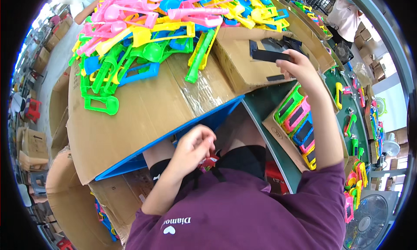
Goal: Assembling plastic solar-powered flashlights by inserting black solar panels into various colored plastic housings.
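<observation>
My right hand (300, 69) is at a shallow cardboard tray (236, 61), pinching a flat black strip (271, 56) between thumb and fingers. More dark pieces (295, 43) lie in the tray beyond it. Over my lap hangs my left hand (193, 148), its fingers curled in with nothing seen in them. Just below its fingertips is a small red object (208, 163), too unclear to name. By my right forearm, a cardboard box (278, 135) holds a row of plastic frames (304, 130) in green, pink, blue and yellow with black inserts.
A big pile of pink, yellow, blue and green plastic pieces (152, 50) covers the far part of a cardboard sheet (143, 106). A green worktable (267, 104) runs along the right with scattered parts. A fan (367, 219) stands at the lower right; another person (345, 17) is at the far right.
</observation>
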Motion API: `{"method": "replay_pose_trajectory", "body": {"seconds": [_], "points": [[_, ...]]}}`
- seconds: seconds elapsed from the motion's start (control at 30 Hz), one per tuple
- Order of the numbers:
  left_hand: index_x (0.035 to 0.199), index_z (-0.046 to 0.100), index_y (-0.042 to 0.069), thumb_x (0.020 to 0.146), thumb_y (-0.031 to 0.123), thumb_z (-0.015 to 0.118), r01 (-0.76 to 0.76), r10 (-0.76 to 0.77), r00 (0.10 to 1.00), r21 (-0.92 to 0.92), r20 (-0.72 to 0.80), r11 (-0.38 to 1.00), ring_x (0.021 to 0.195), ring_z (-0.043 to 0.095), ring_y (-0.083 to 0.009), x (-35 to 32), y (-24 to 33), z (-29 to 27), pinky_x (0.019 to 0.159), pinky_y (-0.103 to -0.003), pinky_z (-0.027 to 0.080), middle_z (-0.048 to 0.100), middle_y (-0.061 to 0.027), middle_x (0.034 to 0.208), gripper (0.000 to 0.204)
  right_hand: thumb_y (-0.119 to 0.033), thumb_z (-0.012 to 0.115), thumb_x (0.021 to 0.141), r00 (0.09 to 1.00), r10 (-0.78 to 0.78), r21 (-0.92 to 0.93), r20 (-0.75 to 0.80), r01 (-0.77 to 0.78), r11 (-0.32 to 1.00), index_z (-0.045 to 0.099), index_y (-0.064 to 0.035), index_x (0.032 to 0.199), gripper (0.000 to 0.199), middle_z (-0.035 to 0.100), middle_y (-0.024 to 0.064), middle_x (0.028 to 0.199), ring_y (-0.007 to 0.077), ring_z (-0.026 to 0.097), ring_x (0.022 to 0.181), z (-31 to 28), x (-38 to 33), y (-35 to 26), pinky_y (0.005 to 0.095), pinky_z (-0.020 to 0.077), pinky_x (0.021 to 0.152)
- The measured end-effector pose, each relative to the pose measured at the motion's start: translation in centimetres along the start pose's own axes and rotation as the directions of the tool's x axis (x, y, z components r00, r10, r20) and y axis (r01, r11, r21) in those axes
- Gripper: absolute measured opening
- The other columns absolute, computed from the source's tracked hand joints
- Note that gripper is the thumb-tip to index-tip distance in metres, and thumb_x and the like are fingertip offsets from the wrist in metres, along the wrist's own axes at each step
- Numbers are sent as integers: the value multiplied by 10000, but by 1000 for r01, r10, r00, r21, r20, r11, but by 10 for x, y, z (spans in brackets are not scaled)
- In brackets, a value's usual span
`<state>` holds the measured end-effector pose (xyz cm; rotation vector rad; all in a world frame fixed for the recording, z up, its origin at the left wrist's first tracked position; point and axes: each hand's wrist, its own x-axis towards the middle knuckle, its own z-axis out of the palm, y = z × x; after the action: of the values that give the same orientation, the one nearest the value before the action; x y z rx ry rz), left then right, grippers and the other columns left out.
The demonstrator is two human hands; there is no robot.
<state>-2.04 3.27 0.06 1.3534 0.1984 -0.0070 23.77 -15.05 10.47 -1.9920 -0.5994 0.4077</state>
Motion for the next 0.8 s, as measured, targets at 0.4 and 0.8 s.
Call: {"method": "replay_pose_trajectory", "body": {"seconds": [0.4,0.8], "points": [[1076,456,-39,853,102,495,-376,390,920,-201,32,904,593,528,-87,18,48,45,619,-233,472,555,-101,831,267,-67,631,746,985,65,461,163,-134,877,514,-18,861,172,544,16,715,51,513,550,57,-130,-54,168,417,472],[989,472,-47,829,21,507,-390,379,912,-50,-158,919,565,540,-101,-15,50,43,686,-276,500,561,-102,811,177,-25,633,720,837,-483,62,-258,513,856,515,-21,1090,389,516,64,1009,124,508,891,101,-127,-28,225,479,649]]}}
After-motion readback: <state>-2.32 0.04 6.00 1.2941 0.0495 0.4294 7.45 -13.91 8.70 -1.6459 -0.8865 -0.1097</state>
